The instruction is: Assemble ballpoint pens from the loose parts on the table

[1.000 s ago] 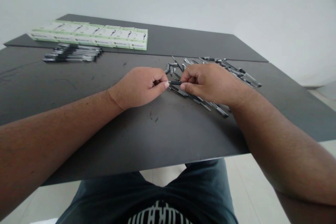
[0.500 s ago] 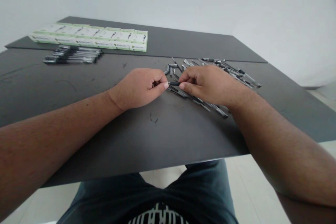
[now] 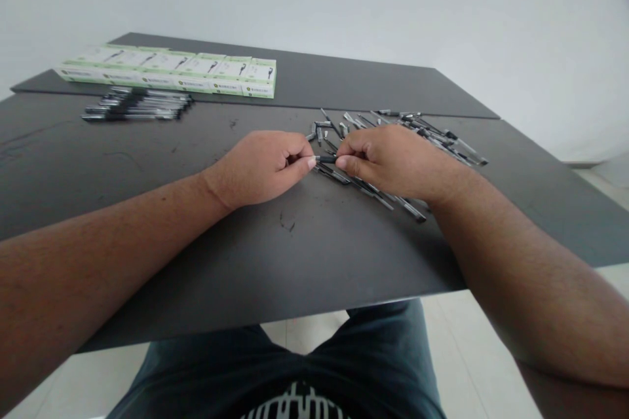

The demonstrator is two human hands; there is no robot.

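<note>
The boxes stand on the rear table at the frame's upper left, the pen group lies before them on the front table, and the pen parts lie right of centre.

We're up on the person's head, facing forward and down: dark blue cloth trousers right beneath us, bare left hand and bare right hand near, mid-view, flat dark-grey table running away from us, plain white wall farthest off.
</note>
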